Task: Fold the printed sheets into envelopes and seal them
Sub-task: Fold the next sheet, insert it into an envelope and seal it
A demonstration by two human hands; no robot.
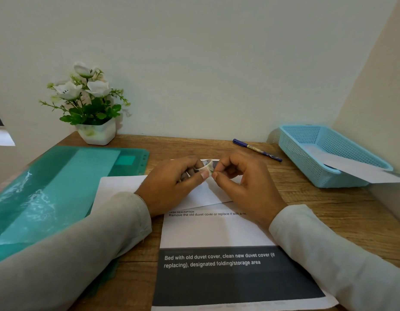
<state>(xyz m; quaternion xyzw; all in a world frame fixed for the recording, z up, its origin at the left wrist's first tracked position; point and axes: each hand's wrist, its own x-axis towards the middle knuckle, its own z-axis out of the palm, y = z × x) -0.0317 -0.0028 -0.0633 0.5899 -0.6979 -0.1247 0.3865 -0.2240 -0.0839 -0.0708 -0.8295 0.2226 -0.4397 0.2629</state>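
Left hand (pixel 172 182): fingers and thumb curl round a small tape roll (pixel 205 168), held just above the paper. Right hand (pixel 241 180): thumb and forefinger pinch the edge of the same roll, and the other fingers are curled. A folded white sheet (pixel 208 196) lies directly beneath both hands. A printed sheet (pixel 217 232) lies flat between the wrists. Left of the left hand: a green folder (pixel 60 187). Beyond the right hand: a pen (pixel 257 150). Further right: a blue basket (pixel 306 158) holding white paper.
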